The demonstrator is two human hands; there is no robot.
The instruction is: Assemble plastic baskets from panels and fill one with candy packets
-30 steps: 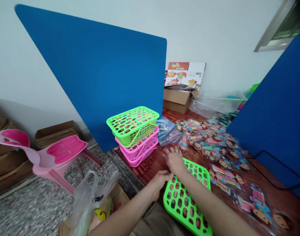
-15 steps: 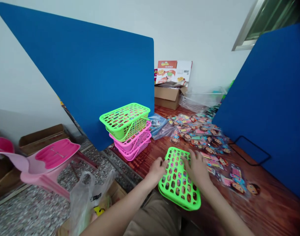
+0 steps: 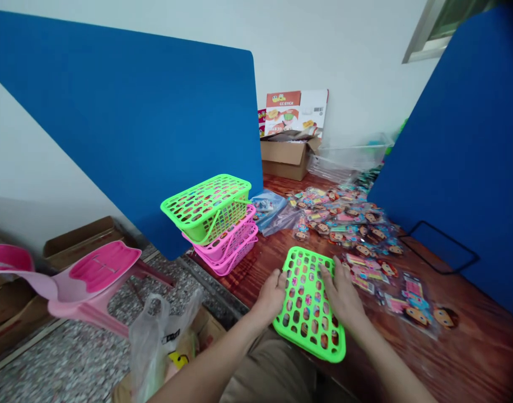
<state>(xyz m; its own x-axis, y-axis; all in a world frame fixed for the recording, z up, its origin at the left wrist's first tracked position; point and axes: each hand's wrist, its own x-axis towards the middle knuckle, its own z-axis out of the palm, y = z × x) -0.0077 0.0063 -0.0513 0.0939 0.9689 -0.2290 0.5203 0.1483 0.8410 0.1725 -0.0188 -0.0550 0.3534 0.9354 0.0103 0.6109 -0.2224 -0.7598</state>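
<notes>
A white wall [image 3: 332,50] is seen at the back, and before it a left blue panel [image 3: 134,123] and a right blue panel [image 3: 458,162] are placed. Between them a brown wooden table [image 3: 470,364] is extended. On the floor, at the left, a pink chair [image 3: 99,274] is put. At the far side of the table an opened carton [image 3: 284,159] is set. Near the left panel, a green basket is stacked above pink ones in a basket stack [image 3: 210,226]. The perforated green basket [image 3: 309,305] is located at the near table edge, before the lap. By the left hand [image 3: 270,296] its left rim is grasped, with fingers bent. By the right hand [image 3: 344,296] its right side is grasped, the thumb being laid on the top. To the right, clear doll-printed packets [image 3: 344,218] are spread.
</notes>
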